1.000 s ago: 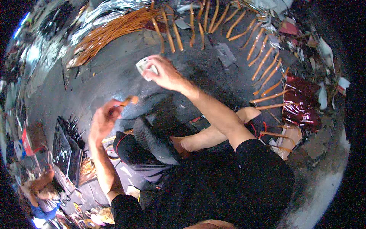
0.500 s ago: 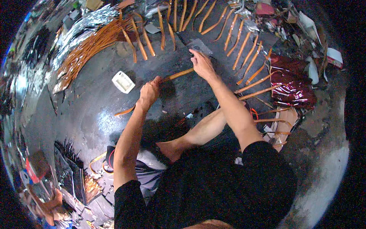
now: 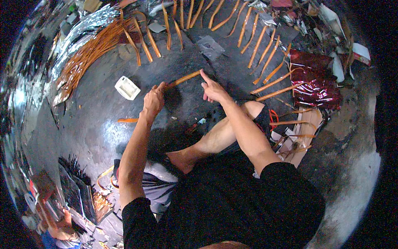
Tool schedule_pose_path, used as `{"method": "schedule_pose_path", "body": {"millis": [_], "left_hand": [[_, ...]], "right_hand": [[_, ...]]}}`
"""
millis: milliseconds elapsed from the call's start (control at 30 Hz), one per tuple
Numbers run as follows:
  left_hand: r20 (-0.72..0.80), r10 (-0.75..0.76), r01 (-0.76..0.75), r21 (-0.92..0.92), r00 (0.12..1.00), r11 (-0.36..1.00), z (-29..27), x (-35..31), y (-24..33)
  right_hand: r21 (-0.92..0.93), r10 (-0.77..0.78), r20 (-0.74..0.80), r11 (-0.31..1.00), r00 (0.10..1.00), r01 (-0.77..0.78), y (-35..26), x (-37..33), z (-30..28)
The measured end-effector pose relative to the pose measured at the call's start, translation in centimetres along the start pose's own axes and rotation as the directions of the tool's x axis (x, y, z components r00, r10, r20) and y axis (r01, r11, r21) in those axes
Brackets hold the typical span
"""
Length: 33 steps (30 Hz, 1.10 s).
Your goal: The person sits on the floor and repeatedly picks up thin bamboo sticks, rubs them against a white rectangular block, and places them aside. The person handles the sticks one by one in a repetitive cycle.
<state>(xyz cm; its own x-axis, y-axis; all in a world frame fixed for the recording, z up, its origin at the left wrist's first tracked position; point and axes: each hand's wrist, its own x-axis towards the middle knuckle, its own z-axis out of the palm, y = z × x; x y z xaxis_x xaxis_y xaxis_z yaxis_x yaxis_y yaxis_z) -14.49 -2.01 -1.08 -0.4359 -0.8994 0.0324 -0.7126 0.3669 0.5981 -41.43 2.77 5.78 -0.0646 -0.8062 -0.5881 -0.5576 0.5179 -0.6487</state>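
While the L hand (image 3: pixel 154 99) clamps a brown strip (image 3: pixel 184 79) near 11 o'clock, the R hand (image 3: pixel 213 90), loose & pointing, index apart, touches its 12 o'clock end; white tray (image 3: pixel 127 88) lies at 10.

A workshop, rough and run at floor level. Its dark, stained floor (image 3: pixel 91 99) is the work surface: more than 10 orange strips (image 3: pixel 257 47) lie spread in an arc, with 1 thick bundle (image 3: pixel 89 52) of thin orange lengths nearby. Red film (image 3: pixel 317 79), cardboard (image 3: pixel 304 126) and heaped scraps (image 3: pixel 338 68) crowd the edge. A 2nd person (image 3: pixel 62 230) shows at lower left.
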Motion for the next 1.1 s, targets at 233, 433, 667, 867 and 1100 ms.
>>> {"method": "schedule_pose_path", "body": {"millis": [233,433,667,867,1100], "left_hand": [[0.170,0.018,-0.042,0.142,0.985,0.989,-3.3,-1.0,-1.0],[0.106,0.119,-0.088,-0.261,0.987,0.961,-1.1,-1.2,-2.6],[0.085,0.069,-0.046,-0.250,0.994,0.967,0.1,-0.7,-2.6],[-0.041,0.245,-0.245,-0.002,0.969,0.970,3.8,-1.1,-7.3],[-0.018,0.224,-0.224,-0.137,0.975,0.965,1.2,-1.2,-2.8]], "right_hand": [[-0.531,-0.310,-0.107,0.821,0.945,0.209,0.7,2.1,5.1],[-0.513,-0.189,-0.361,0.858,0.913,-0.025,1.8,2.6,-1.0],[-0.322,-0.648,-0.279,0.758,0.709,0.567,-5.9,1.3,4.9],[-0.507,-0.908,0.055,0.334,0.416,0.795,-13.7,5.2,12.1],[-0.748,-0.760,0.342,0.135,0.552,0.650,-15.4,9.0,15.2]]}}
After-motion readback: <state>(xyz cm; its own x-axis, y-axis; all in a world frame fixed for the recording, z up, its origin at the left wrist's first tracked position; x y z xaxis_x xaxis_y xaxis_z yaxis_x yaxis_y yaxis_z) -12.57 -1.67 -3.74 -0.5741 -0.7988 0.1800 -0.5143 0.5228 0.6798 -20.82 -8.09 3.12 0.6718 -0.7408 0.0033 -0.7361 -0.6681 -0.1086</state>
